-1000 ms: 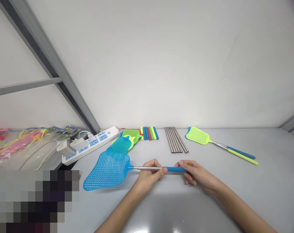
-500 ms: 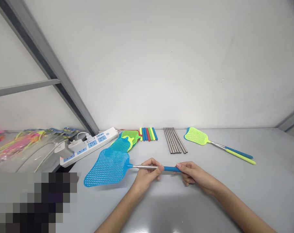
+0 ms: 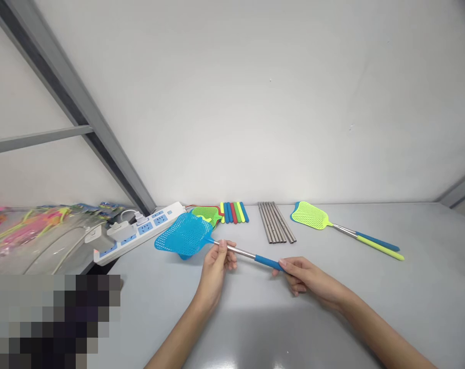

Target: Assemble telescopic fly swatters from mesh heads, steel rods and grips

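Above the table I hold a blue fly swatter with both hands, its perforated head pointing left and tilted up. My left hand pinches the bare metal rod near the head. My right hand is closed on the end of the blue grip. Behind the swatter head lie more perforated heads, green, yellow and blue, partly covered by it. Several coloured grip sleeves lie in a row beside them. Several metal rods lie side by side in the middle.
Two swatters with handles, a yellow-green one over a blue one, lie at the right. A white power strip with plugs and cables runs along the left. Plastic-bagged colourful items are at far left. A wall stands behind the table.
My left hand has moved left along the rod toward the head and slightly up. The swatter's head has risen and shifted right, so the swatter now slants. My right hand has barely moved.
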Demonstrator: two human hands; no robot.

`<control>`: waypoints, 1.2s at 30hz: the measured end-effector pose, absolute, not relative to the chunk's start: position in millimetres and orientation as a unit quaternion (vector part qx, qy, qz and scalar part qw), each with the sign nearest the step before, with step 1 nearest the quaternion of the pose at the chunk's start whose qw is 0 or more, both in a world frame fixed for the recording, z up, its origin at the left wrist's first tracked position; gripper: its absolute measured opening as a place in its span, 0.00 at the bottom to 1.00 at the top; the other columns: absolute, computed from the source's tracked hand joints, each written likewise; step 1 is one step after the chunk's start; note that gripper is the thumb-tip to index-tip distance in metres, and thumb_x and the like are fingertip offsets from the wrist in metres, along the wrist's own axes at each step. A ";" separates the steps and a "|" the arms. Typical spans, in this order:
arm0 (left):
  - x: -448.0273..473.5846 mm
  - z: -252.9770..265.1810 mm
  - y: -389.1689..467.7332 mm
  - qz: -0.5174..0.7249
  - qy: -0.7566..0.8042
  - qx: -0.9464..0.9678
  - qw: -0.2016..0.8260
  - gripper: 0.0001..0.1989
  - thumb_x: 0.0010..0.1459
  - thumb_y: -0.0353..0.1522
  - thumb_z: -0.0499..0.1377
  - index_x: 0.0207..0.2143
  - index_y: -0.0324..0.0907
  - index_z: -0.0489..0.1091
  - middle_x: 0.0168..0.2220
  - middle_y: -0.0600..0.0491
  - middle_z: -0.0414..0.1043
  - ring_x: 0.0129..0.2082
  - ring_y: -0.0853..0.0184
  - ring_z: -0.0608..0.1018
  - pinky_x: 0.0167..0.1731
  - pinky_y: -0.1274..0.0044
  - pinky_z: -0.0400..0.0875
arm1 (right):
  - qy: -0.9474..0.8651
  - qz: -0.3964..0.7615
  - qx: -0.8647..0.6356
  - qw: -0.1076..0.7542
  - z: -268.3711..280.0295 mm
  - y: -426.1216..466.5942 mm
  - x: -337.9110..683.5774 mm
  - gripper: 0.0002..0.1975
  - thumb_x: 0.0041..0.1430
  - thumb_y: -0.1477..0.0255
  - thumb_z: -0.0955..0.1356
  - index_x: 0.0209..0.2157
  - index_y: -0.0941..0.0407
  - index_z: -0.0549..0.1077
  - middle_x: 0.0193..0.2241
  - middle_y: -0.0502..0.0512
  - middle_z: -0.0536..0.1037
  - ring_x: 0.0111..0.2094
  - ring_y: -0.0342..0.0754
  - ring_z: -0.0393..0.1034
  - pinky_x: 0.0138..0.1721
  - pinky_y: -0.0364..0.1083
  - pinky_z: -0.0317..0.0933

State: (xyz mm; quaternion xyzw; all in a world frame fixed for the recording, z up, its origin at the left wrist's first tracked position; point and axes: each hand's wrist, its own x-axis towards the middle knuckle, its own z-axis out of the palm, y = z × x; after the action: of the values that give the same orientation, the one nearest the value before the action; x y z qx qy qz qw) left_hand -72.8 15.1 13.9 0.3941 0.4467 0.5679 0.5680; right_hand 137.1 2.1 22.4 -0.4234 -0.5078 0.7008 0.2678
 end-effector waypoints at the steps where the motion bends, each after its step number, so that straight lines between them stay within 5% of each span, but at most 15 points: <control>1: -72.9 12.5 15.7 0.566 0.449 0.399 0.565 0.15 0.50 0.42 0.52 0.29 0.38 0.65 0.18 0.58 0.62 0.17 0.76 0.65 0.18 0.82 0.58 | -0.512 0.705 -0.417 0.258 22.6 1.4 136.3 0.20 0.51 0.57 0.59 0.30 0.60 0.70 0.14 0.42 0.49 0.16 0.36 0.40 0.22 0.41 0.49; 16: -71.7 10.0 16.2 0.568 0.429 0.398 0.578 0.14 0.53 0.40 0.49 0.28 0.38 0.65 0.17 0.58 0.59 0.18 0.76 0.64 0.20 0.82 0.57 | -0.486 0.744 -0.395 0.234 19.0 -4.5 130.4 0.17 0.53 0.59 0.59 0.27 0.59 0.65 0.13 0.41 0.47 0.15 0.36 0.40 0.20 0.40 0.46; 22: -65.8 18.2 16.5 0.600 0.394 0.357 0.598 0.13 0.52 0.38 0.51 0.33 0.37 0.66 0.26 0.53 0.64 0.27 0.72 0.68 0.29 0.79 0.63 | -0.432 0.814 -0.315 0.227 9.1 -15.1 117.9 0.13 0.53 0.63 0.60 0.29 0.60 0.63 0.18 0.47 0.60 0.18 0.38 0.55 0.23 0.42 0.53; 25: -58.3 25.9 21.4 0.609 0.374 0.322 0.621 0.14 0.52 0.38 0.51 0.36 0.37 0.63 0.29 0.51 0.67 0.28 0.70 0.71 0.32 0.76 0.64 | -0.370 0.867 -0.261 0.210 1.7 -23.4 106.9 0.09 0.53 0.66 0.61 0.31 0.59 0.61 0.20 0.47 0.61 0.17 0.36 0.54 0.21 0.40 0.51; 30: -40.4 44.7 41.5 0.673 0.351 0.251 0.601 0.13 0.51 0.41 0.51 0.28 0.40 0.59 0.19 0.58 0.62 0.15 0.77 0.65 0.17 0.83 0.59 | -0.287 0.878 -0.271 0.270 -1.8 -32.9 90.7 0.12 0.55 0.62 0.58 0.30 0.57 0.61 0.17 0.43 0.50 0.14 0.33 0.39 0.15 0.36 0.39; 36: -10.9 58.5 60.7 0.661 0.319 0.261 0.627 0.17 0.48 0.46 0.50 0.25 0.40 0.58 0.15 0.64 0.47 0.10 0.81 0.50 0.09 0.86 0.45 | -0.281 0.846 -0.309 0.332 -6.2 -39.3 83.4 0.16 0.53 0.56 0.57 0.26 0.55 0.56 0.15 0.42 0.48 0.13 0.33 0.36 0.14 0.36 0.34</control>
State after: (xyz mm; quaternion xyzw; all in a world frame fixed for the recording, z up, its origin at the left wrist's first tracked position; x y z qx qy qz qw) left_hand -10.9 60.7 58.5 0.2607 0.3186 0.6615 0.6268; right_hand 83.4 -39.3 -6.2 -0.3094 -0.2810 0.8457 0.3317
